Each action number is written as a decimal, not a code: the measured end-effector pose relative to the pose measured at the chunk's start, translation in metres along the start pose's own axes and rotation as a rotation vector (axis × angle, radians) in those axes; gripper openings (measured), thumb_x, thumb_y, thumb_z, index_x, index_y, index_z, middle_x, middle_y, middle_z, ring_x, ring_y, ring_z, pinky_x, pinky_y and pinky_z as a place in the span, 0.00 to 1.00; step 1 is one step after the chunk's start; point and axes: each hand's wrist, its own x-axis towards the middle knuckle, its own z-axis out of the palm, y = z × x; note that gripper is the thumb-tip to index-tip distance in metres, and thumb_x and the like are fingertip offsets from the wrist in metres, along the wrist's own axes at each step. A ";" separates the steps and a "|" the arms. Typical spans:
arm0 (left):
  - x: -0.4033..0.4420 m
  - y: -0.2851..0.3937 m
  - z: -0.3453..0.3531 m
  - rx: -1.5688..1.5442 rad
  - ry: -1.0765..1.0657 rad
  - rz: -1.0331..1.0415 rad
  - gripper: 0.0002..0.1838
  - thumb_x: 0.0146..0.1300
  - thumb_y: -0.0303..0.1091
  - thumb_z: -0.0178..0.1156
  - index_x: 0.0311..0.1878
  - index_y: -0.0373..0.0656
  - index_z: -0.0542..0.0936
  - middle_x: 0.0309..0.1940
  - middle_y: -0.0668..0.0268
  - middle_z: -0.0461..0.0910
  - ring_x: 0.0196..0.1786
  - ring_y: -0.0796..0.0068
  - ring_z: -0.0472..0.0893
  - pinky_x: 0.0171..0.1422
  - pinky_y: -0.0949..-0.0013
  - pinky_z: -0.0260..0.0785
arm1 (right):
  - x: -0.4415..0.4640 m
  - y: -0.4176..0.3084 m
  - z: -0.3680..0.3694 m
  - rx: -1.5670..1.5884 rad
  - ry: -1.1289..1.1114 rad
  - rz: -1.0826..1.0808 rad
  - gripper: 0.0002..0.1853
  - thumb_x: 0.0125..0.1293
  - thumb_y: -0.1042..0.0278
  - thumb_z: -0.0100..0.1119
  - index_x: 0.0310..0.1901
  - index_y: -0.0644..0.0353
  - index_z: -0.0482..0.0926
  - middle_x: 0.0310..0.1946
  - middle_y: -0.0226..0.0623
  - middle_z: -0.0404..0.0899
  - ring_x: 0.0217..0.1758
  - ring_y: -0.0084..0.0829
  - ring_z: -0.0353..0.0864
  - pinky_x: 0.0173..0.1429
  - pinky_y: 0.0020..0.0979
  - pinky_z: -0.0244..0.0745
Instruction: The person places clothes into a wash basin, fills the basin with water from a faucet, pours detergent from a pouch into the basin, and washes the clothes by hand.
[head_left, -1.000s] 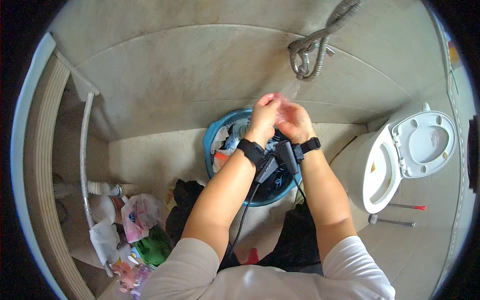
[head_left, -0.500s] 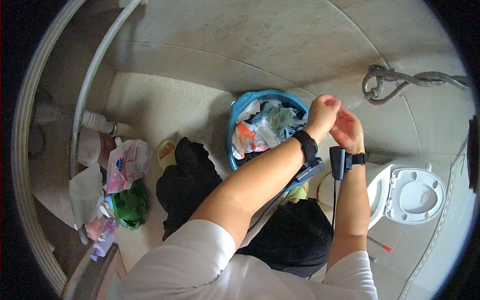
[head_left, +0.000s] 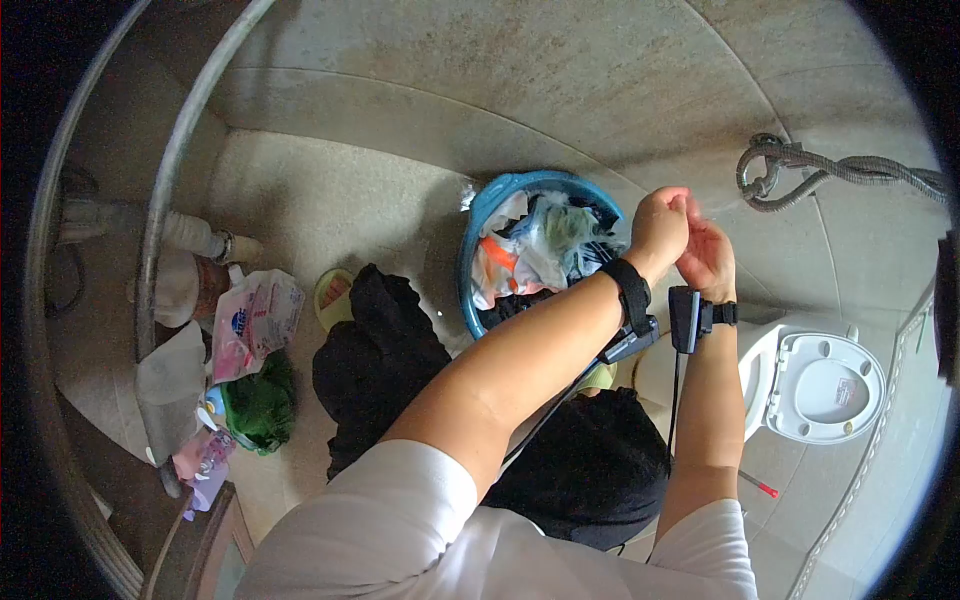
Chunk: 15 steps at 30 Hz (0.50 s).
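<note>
Close together at the right rim of a blue basin (head_left: 468,265), both my hands are raised near the tiled wall. My left hand (head_left: 660,235) has its fingers curled against the fingers of my right hand; whether anything is between them is hidden. My right hand (head_left: 708,262) is cupped with its palm partly showing and no object seen in it. Fine streaks of water show beside the fingers. In the basin lies wet laundry (head_left: 520,262), white, orange and dark, with a foamy greenish patch of water (head_left: 572,232).
A coiled metal hose (head_left: 790,185) hangs on the wall at right. Behind my right arm stands a white toilet (head_left: 828,385). At left are a grey rail (head_left: 185,130), a pink-white package (head_left: 255,320), a green bag (head_left: 262,405) and a purple bottle (head_left: 207,488).
The view has shifted slightly. My hands stay together beside the basin, with the left fingers turned a little further over the right ones.
</note>
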 end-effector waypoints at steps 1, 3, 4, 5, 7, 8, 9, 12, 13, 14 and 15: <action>-0.002 0.002 0.000 0.021 0.007 0.008 0.12 0.65 0.31 0.48 0.46 0.36 0.76 0.37 0.61 0.79 0.36 0.74 0.78 0.40 0.72 0.71 | 0.000 0.000 -0.001 0.000 0.001 0.000 0.13 0.64 0.73 0.41 0.48 0.64 0.70 0.43 0.40 0.76 0.47 0.33 0.75 0.52 0.30 0.70; -0.004 0.007 -0.001 0.040 0.015 0.015 0.12 0.65 0.31 0.47 0.46 0.36 0.76 0.37 0.61 0.79 0.35 0.74 0.78 0.39 0.72 0.71 | 0.001 0.000 -0.003 -0.013 -0.006 0.028 0.13 0.63 0.74 0.42 0.48 0.64 0.70 0.43 0.40 0.76 0.47 0.32 0.75 0.52 0.31 0.70; -0.006 0.008 -0.001 0.049 0.027 0.015 0.12 0.65 0.31 0.48 0.45 0.36 0.76 0.36 0.61 0.79 0.35 0.74 0.78 0.38 0.72 0.71 | 0.001 -0.001 -0.004 -0.013 -0.005 0.028 0.13 0.63 0.74 0.42 0.48 0.64 0.70 0.43 0.40 0.76 0.47 0.32 0.75 0.52 0.31 0.70; -0.006 0.010 -0.001 0.058 0.039 0.014 0.11 0.64 0.30 0.49 0.45 0.36 0.76 0.36 0.61 0.79 0.35 0.75 0.78 0.38 0.72 0.71 | 0.003 -0.002 -0.006 -0.029 -0.049 0.051 0.12 0.63 0.74 0.43 0.48 0.63 0.70 0.43 0.39 0.76 0.47 0.32 0.75 0.52 0.31 0.70; -0.006 0.012 -0.003 0.071 0.019 0.037 0.10 0.64 0.30 0.50 0.43 0.36 0.77 0.35 0.62 0.79 0.35 0.75 0.77 0.38 0.72 0.71 | 0.002 -0.002 -0.003 -0.045 -0.093 0.074 0.12 0.63 0.74 0.44 0.47 0.63 0.70 0.43 0.39 0.76 0.47 0.32 0.75 0.52 0.31 0.70; -0.005 0.013 -0.004 0.084 -0.001 0.061 0.09 0.63 0.29 0.51 0.42 0.36 0.77 0.35 0.62 0.80 0.35 0.75 0.77 0.38 0.72 0.71 | 0.002 -0.002 -0.002 -0.060 -0.063 0.050 0.12 0.63 0.73 0.44 0.47 0.63 0.71 0.43 0.38 0.76 0.47 0.31 0.75 0.53 0.31 0.70; -0.005 0.014 -0.005 0.084 -0.001 0.060 0.09 0.63 0.29 0.51 0.42 0.36 0.77 0.35 0.62 0.80 0.35 0.75 0.77 0.38 0.72 0.71 | 0.001 -0.002 -0.001 -0.075 -0.034 0.025 0.11 0.63 0.72 0.44 0.46 0.63 0.71 0.43 0.38 0.76 0.47 0.31 0.75 0.53 0.31 0.70; -0.003 0.015 -0.005 0.027 -0.046 0.038 0.08 0.62 0.29 0.53 0.40 0.36 0.77 0.34 0.63 0.80 0.35 0.75 0.78 0.39 0.72 0.70 | 0.000 -0.004 0.000 -0.132 -0.005 0.029 0.11 0.64 0.71 0.43 0.45 0.62 0.72 0.43 0.38 0.77 0.47 0.30 0.75 0.53 0.32 0.69; -0.002 0.012 -0.004 0.034 -0.025 0.061 0.07 0.61 0.29 0.53 0.38 0.36 0.77 0.33 0.63 0.80 0.34 0.75 0.78 0.39 0.72 0.70 | -0.001 -0.006 -0.002 -0.133 -0.003 0.030 0.11 0.64 0.71 0.43 0.45 0.62 0.72 0.43 0.38 0.77 0.47 0.30 0.75 0.53 0.32 0.69; -0.002 0.010 -0.003 0.042 -0.005 0.084 0.07 0.61 0.29 0.53 0.37 0.36 0.78 0.32 0.64 0.80 0.34 0.75 0.78 0.38 0.72 0.70 | -0.003 -0.009 -0.003 -0.146 -0.101 0.070 0.12 0.64 0.70 0.43 0.45 0.62 0.72 0.43 0.38 0.77 0.47 0.31 0.75 0.53 0.33 0.69; -0.004 0.013 -0.004 0.041 -0.004 0.082 0.07 0.61 0.29 0.53 0.37 0.36 0.78 0.32 0.64 0.80 0.34 0.75 0.78 0.38 0.72 0.70 | -0.006 -0.009 0.000 -0.158 -0.199 0.109 0.12 0.64 0.70 0.43 0.45 0.62 0.72 0.43 0.38 0.77 0.47 0.31 0.75 0.54 0.34 0.69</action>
